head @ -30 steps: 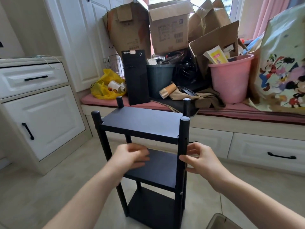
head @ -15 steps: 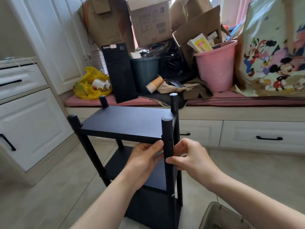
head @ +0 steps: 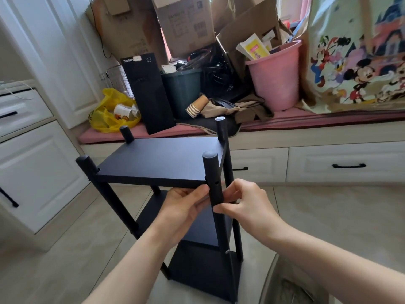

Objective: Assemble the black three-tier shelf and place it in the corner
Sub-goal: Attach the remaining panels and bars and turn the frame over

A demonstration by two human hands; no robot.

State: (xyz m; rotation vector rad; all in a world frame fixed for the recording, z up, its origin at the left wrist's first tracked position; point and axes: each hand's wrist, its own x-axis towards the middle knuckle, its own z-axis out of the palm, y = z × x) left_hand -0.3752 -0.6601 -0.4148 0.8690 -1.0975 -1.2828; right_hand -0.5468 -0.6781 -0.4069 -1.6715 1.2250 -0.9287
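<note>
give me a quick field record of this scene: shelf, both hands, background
black shelf: three boards on four posts, upright on the floor
left hand: grips the near right post just under the top board
right hand: pinches the same post from the other side
behind: pink bucket and cardboard boxes on the window seat

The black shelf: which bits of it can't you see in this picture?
Head view:
- Middle tier: mostly hidden behind the left hand and forearm.
- Foot of the near post: cut off by the bottom edge.
- Hole in that post: too dark to tell whether a screw sits inside.
</note>
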